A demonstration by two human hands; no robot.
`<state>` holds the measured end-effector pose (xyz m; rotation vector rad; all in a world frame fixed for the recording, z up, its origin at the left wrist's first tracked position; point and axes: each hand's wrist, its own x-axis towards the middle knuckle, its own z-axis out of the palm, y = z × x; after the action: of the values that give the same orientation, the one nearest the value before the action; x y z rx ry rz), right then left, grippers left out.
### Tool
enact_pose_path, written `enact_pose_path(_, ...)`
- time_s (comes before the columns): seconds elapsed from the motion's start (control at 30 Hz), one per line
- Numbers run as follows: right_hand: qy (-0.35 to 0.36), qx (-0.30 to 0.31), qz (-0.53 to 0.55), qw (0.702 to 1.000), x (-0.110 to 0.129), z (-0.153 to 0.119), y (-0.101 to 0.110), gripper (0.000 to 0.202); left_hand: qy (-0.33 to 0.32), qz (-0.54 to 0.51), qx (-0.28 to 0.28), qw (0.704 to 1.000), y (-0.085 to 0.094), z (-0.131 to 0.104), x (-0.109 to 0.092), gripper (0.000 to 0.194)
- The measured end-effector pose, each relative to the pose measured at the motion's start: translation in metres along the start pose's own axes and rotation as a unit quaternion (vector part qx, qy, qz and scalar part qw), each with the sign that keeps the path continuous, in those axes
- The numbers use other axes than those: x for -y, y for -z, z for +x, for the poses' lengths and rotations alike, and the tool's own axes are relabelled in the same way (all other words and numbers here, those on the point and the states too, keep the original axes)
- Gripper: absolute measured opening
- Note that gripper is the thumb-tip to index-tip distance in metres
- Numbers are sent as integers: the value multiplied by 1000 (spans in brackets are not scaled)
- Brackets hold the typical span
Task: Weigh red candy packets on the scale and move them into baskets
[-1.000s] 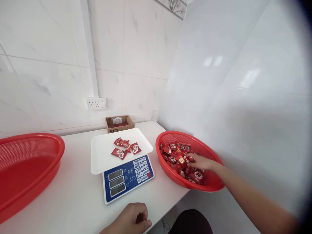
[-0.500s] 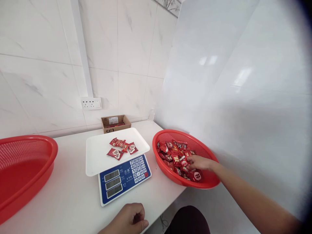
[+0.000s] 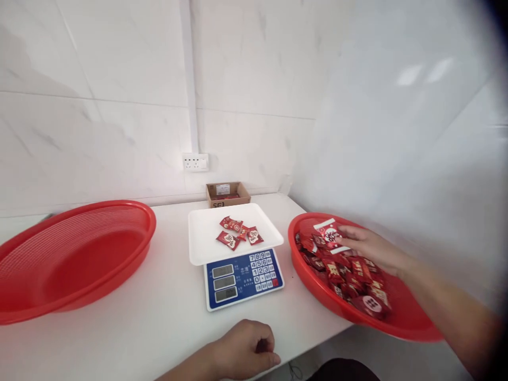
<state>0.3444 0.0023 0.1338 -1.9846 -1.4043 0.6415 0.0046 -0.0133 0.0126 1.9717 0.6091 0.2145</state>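
My right hand (image 3: 371,248) pinches a red wrapped snack packet (image 3: 330,235) with white ends, holding it just above the pile of packets (image 3: 349,275) in the right red basket (image 3: 317,293). Loosely curled, my left hand (image 3: 248,346) rests at the table's front edge, and I see nothing in its fingers. Ahead of it stands a blue and white digital scale (image 3: 244,279). On the scale's white tray (image 3: 206,233) lie several small red packets (image 3: 238,233), partly overlapping.
A second red basket (image 3: 95,264), with nothing visible inside, sits at the left of the white table (image 3: 170,323). Behind the scale is a small cardboard box (image 3: 228,194) with red items inside. A wall socket (image 3: 195,162) is above it; walls close off the back and right.
My right hand has lifted a packet from the pile in the right basket. The view has turned left, so everything appears further right. My left hand stays curled on the table.
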Motion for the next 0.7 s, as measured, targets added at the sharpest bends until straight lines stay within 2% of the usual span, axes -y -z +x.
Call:
enact_pose_path(0.07, -3, 55, 88, 995, 24, 5, -18, 42, 1, 1, 0, 1000, 0, 0, 0, 12)
enact_pose_path(0.23, 48, 119, 38, 991, 75, 30, -70, 35, 25, -6, 7, 1000, 0, -1, 0, 12)
enact_pose_path(0.3, 54, 127, 61, 988, 91, 42, -86, 38, 26, -9, 6, 1000, -1, -1, 2, 12)
enact_pose_path(0.4, 53, 113, 114, 986, 110, 55, -100, 54, 21, -9, 7, 1000, -1, -1, 4, 13)
enact_pose_path(0.47, 68, 93, 84, 990, 116, 55, -103, 57, 14, -4, 12, 1000, -1, -1, 5, 13)
enact_pose_path(0.53, 106, 75, 14, 991, 114, 48, -103, 52, 4, 13, 19, 1000, -1, 0, 5, 15)
enact_pose_path(0.63, 162, 45, -82, 982, 99, 24, -98, 45, -9, 42, 25, 999, -1, 1, 4, 15)
enact_pose_path(0.7, 174, 21, -130, 976, 83, 1, -92, 44, -20, 49, 24, 998, -1, 1, 4, 14)
